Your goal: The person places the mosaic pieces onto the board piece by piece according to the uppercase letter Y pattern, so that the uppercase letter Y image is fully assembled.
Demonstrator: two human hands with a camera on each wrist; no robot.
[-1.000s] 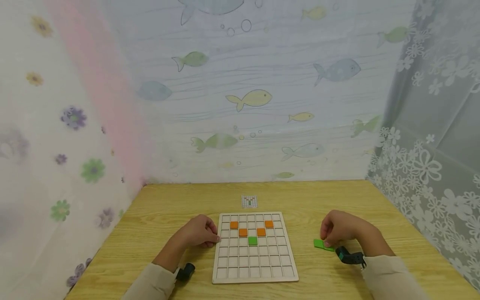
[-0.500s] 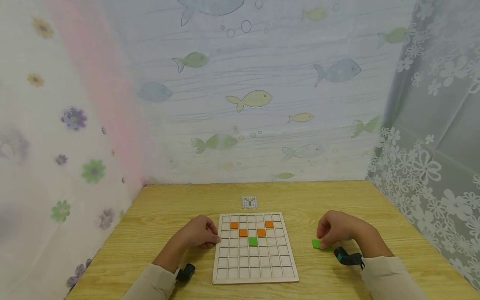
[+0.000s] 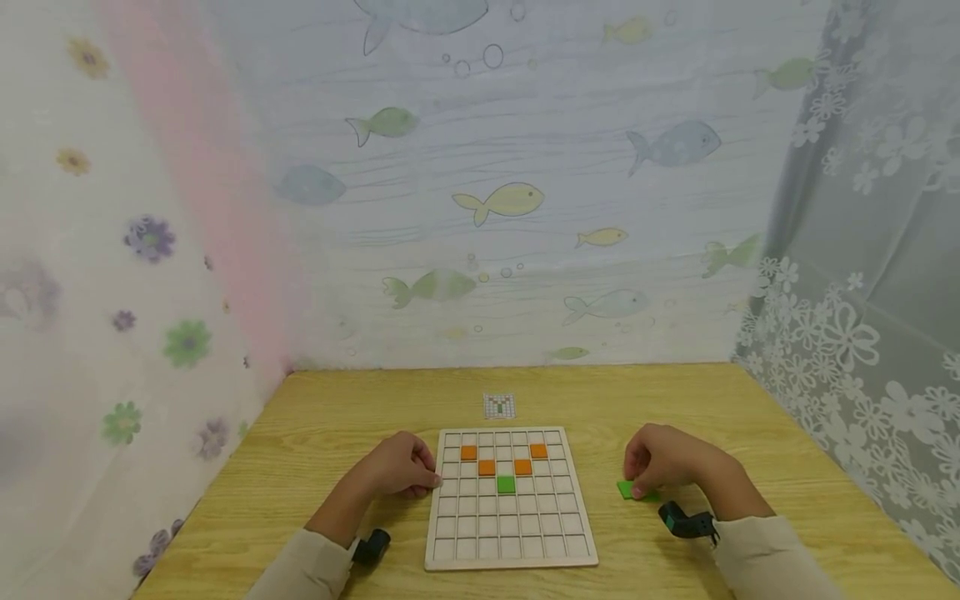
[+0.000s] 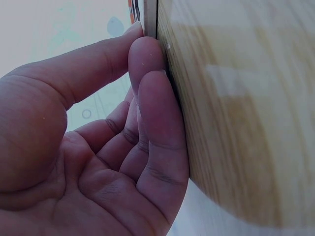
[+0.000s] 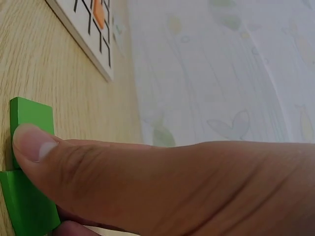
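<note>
Since the earlier frames, two green tiles have been slid a little toward the board by the right hand, while the left hand and the board have been kept in place. Nearest, pale sleeves are seen, with black devices worn at the wrists. At the right, the green tiles are gripped by the right hand low over the table, well apart from the board; the thumb is pressed on one tile, and whether they are lifted cannot be told. At the left, the board's edge is pinched by the left hand, the thumb being laid at the rim and the curled fingertips set against the side, down by the table. Square cells are marked on the board, where a V is formed: a green square is placed in the middle column, and four orange tiles are ranged in two slanting arms beyond it. Past the board's far edge, a small card is laid, printed with a grid and a Y shape. Behind the table, a fish cloth is hung, flanked by a flowered cloth at the left and a sheer curtain at the right.
</note>
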